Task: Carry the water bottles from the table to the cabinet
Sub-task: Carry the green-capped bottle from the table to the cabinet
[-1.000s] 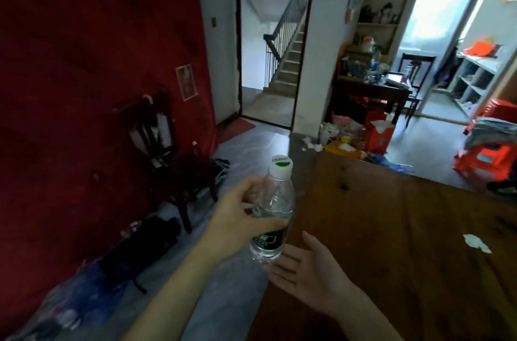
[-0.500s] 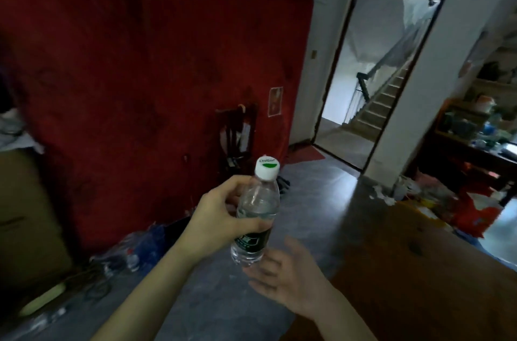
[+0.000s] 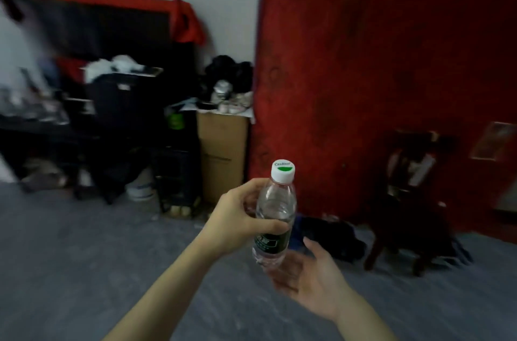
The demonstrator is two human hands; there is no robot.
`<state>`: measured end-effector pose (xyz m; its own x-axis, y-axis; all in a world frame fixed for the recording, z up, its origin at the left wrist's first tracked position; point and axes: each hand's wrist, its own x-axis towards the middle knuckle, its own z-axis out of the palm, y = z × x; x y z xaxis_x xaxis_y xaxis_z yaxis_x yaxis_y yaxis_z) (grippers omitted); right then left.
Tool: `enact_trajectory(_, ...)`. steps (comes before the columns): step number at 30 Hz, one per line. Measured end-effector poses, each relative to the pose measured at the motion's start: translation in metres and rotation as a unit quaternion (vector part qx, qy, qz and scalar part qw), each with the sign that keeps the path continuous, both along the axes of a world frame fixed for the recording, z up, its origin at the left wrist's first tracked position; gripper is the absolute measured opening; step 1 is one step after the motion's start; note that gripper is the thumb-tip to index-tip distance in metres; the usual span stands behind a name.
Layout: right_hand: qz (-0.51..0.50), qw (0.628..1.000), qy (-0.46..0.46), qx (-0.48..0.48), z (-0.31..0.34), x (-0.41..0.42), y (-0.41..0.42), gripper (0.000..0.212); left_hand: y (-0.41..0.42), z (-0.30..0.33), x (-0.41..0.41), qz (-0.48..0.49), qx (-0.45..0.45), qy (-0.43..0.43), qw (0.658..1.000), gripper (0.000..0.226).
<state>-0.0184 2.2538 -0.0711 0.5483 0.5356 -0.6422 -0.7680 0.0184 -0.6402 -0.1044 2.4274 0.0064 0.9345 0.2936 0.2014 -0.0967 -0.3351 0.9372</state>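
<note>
Here the left hand (image 3: 240, 220) grips the water bottle (image 3: 275, 214) upright at mid-frame; the right hand (image 3: 310, 276) lies open-palmed at its five o'clock, under the base. If the one-handed grip loosens in transit, the bottle could slip.

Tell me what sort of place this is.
Probably a cluttered room in a home, used for storage: a cardboard box piled with shoes, a dark wooden chair against a red wall covering.
</note>
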Motion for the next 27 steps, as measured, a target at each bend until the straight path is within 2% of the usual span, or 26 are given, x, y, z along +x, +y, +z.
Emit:
enact_trajectory(5,0.129,0.991,0.014,0.015,-0.002,-0.055,0.088,0.066,0.052,0.007,-0.092,0.129,0.015,0.009,0.991,0.064)
enact_trajectory(13,0.311,0.95,-0.003,0.003,0.014,-0.182,0.206,0.056,0.12,0.015,-0.26,0.318,0.023,0.005,0.948,0.066)
enact_trajectory(21,0.41,0.912,0.006,0.011,0.015,-0.319,0.277,0.06,0.163,0.016,-0.405,0.405,0.042,0.01,0.913,0.07)
enact_trajectory(27,0.443,0.897,0.002,0.009,0.012,-0.378,0.319,0.063,0.195,0.01,-0.468,0.434,0.063,0.013,0.899,0.069)
